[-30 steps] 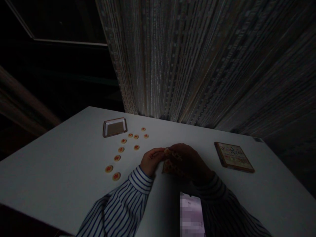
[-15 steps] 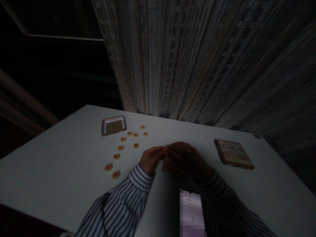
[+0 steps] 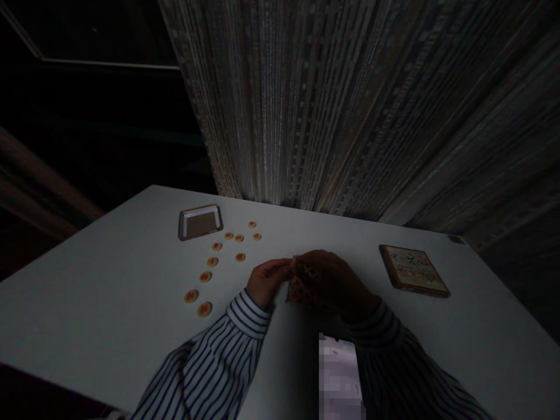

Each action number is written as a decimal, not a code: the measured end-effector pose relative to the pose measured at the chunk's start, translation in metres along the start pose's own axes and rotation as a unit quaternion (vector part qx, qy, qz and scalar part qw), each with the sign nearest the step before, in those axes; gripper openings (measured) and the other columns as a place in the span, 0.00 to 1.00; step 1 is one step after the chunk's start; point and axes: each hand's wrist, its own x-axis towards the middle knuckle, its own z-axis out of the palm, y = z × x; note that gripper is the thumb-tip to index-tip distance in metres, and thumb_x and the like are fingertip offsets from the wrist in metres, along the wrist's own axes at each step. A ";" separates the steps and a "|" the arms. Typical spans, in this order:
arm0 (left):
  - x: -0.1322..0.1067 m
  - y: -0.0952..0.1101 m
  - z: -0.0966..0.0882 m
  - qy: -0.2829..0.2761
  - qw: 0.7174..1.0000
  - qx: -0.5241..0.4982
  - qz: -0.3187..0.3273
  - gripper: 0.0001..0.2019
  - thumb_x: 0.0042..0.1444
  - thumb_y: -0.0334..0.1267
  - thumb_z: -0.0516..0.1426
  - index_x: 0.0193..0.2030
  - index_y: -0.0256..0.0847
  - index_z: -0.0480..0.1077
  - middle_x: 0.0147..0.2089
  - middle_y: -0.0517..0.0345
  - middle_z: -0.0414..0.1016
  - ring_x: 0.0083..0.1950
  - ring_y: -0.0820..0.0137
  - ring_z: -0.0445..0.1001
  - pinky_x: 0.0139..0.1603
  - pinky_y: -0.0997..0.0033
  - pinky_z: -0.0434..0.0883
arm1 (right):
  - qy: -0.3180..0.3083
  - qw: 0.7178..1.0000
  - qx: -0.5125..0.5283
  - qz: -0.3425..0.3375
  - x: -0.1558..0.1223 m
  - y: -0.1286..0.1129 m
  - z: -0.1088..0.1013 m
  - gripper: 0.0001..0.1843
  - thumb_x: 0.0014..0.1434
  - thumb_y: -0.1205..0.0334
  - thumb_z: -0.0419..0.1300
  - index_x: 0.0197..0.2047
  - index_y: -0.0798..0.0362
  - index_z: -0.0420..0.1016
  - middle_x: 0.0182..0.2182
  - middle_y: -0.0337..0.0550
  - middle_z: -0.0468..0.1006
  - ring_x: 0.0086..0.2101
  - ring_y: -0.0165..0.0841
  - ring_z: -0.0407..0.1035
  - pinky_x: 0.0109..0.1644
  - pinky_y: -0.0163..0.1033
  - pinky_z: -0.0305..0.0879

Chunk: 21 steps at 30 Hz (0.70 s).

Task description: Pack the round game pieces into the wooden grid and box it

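Note:
Near the middle of the table, between my hands, is a see-through pack of Chinese chess pieces [image 3: 296, 291]; its right part is hidden in shadow and under my right hand. My left hand [image 3: 266, 281] pinches the pack's upper left corner between thumb and fingers. Curled over the top and right side of the pack is my right hand [image 3: 339, 283], dark, with its fingertips close to the left ones. Several loose round chess pieces [image 3: 205, 276], cream with red characters, lie face up in a bent row to the left. One piece [image 3: 240, 256] sits nearest my left hand.
An open shallow box half [image 3: 181, 227] stands at the back left of the white table [image 3: 109, 280]. To the right lies a flat box with a printed lid [image 3: 415, 270]. A lit phone [image 3: 341, 379] is at the front, beside my right forearm. A striped curtain [image 3: 297, 105] hangs behind.
Both hands stay at the pack with almost no movement. The view has shifted very slightly; the loose pieces and boxes lie as before.

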 end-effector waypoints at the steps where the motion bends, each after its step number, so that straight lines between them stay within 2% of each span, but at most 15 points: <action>1: 0.000 0.000 0.000 0.000 1.000 0.000 0.002 0.16 0.31 0.42 0.67 0.30 0.37 0.76 0.32 0.53 0.79 0.36 0.65 0.75 0.43 0.62 0.71 | 0.002 1.000 -0.003 0.003 0.000 0.000 0.000 0.11 0.60 0.59 0.49 0.38 0.52 0.71 0.33 0.44 0.77 0.33 0.32 0.69 0.37 0.38 0.63; 12: -0.001 0.004 -0.001 0.009 1.000 -0.014 -0.009 0.17 0.28 0.41 0.68 0.28 0.37 0.76 0.28 0.56 0.78 0.31 0.69 0.75 0.40 0.67 0.71 | 0.000 1.000 -0.022 -0.005 -0.002 0.004 0.004 0.11 0.60 0.59 0.49 0.37 0.50 0.71 0.31 0.42 0.76 0.33 0.32 0.68 0.38 0.39 0.64; 16: 0.000 0.004 -0.002 0.025 1.000 0.005 -0.005 0.16 0.28 0.41 0.68 0.27 0.37 0.76 0.26 0.57 0.78 0.29 0.71 0.73 0.36 0.70 0.71 | -0.008 1.000 -0.029 0.007 -0.003 0.007 0.004 0.08 0.58 0.61 0.52 0.36 0.50 0.72 0.31 0.43 0.76 0.33 0.33 0.68 0.39 0.40 0.64; 21: 0.002 0.003 -0.002 0.055 0.997 0.046 0.009 0.14 0.31 0.40 0.66 0.27 0.36 0.75 0.24 0.57 0.77 0.26 0.74 0.71 0.30 0.75 0.68 | -0.026 0.999 -0.022 0.008 -0.002 0.008 0.000 0.09 0.58 0.61 0.52 0.36 0.52 0.72 0.31 0.45 0.76 0.33 0.33 0.68 0.39 0.40 0.64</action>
